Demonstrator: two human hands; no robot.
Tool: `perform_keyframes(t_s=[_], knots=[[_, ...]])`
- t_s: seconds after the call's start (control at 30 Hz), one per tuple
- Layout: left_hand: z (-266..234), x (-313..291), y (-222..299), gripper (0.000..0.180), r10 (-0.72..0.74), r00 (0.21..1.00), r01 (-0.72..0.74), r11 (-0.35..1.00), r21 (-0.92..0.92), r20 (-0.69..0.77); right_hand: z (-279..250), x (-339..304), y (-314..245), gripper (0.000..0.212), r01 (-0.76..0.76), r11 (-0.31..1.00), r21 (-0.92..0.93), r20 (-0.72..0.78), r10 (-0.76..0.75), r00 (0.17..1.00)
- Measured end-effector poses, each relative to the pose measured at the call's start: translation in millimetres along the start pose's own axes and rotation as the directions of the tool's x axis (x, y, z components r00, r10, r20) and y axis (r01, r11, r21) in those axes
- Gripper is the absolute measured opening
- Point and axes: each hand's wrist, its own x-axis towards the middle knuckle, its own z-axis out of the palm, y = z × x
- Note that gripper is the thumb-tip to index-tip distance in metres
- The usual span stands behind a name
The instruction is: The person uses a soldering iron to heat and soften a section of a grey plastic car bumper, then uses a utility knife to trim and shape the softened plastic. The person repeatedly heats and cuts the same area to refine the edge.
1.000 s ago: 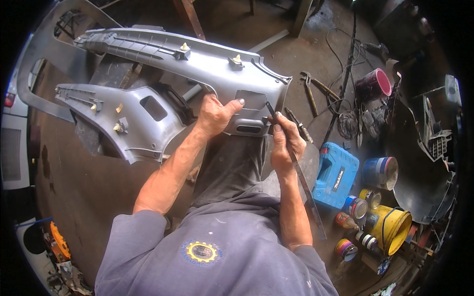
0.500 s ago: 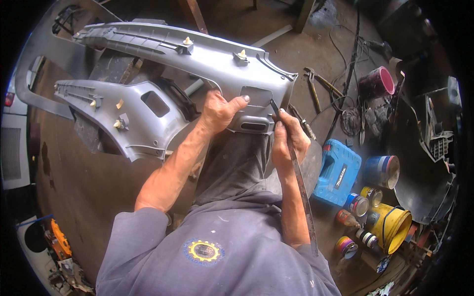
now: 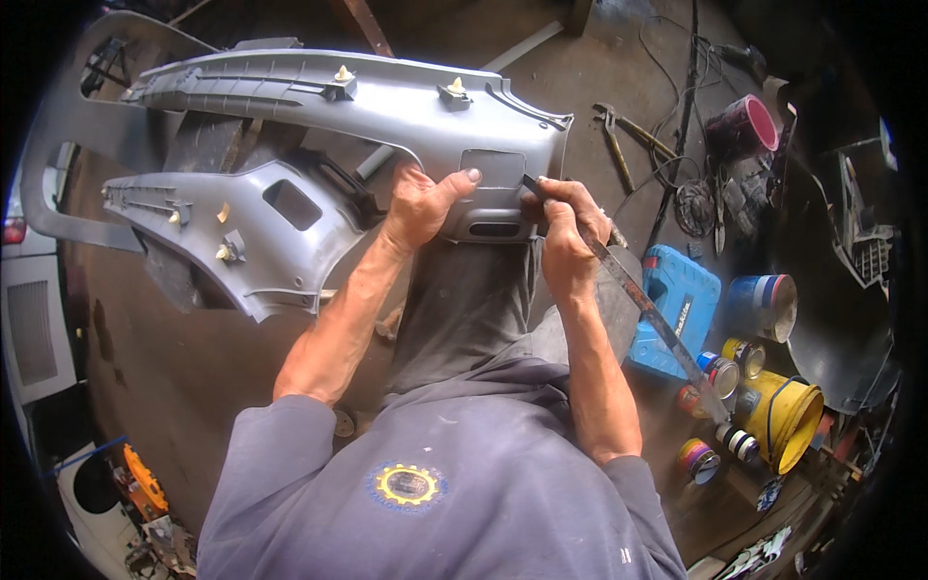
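Note:
A long silver-grey plastic car trim panel (image 3: 387, 89) lies across in front of me, its ribs and cream clips facing up. My left hand (image 3: 423, 205) grips its lower edge, the thumb pressed flat beside a rectangle outlined on the surface (image 3: 493, 170). In my closed right hand (image 3: 572, 224) is a long, narrow, rust-stained metal strip (image 3: 657, 324). Its dark tip meets or nearly meets the right side of that rectangle; contact is hard to tell. The strip's other end slants down to the right, past my forearm. Below the rectangle is a slot-shaped opening (image 3: 493, 230).
A second grey trim panel (image 3: 266, 246) with a rectangular hole rests at the left. Pliers (image 3: 615, 145) and cables lie on the floor at the right. Nearby stand a blue tool case (image 3: 677, 309), a red-rimmed tub (image 3: 742, 128), several paint cans and a yellow bucket (image 3: 781, 416).
The strip's lower end has swung outward to the right, away from my forearm. My right hand has turned with it, its tip staying near the rectangle's right edge. My left hand keeps its grip.

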Motion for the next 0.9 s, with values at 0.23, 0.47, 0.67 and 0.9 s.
perform_keyframes(t_s=[0.23,0.47,0.67,0.9], knots=[[6.9,0.9,25.6,0.010,-0.102,0.991,0.063,0.924,-0.376,-0.083,-1.3,-6.9,-8.6,0.027,-0.009,0.993,0.119,-0.005,0.010,1.000],[-6.1,-1.4,12.6,0.012,-0.194,0.980,0.200,0.966,-0.167,0.048,8.9,-12.4,-2.2,0.026,-0.021,0.993,0.116,-0.095,0.033,0.995],[5.2,4.4,23.8,0.009,-0.098,0.995,0.088,0.952,-0.294,-0.019,17.8,-2.5,5.3,0.026,-0.001,1.000,-0.011,-0.093,0.000,0.996],[0.6,5.5,22.2,0.009,-0.182,0.981,0.162,0.960,-0.230,-0.068,-61.6,-27.4,-51.6,0.024,0.373,0.927,-0.050,0.014,-0.373,0.928]])
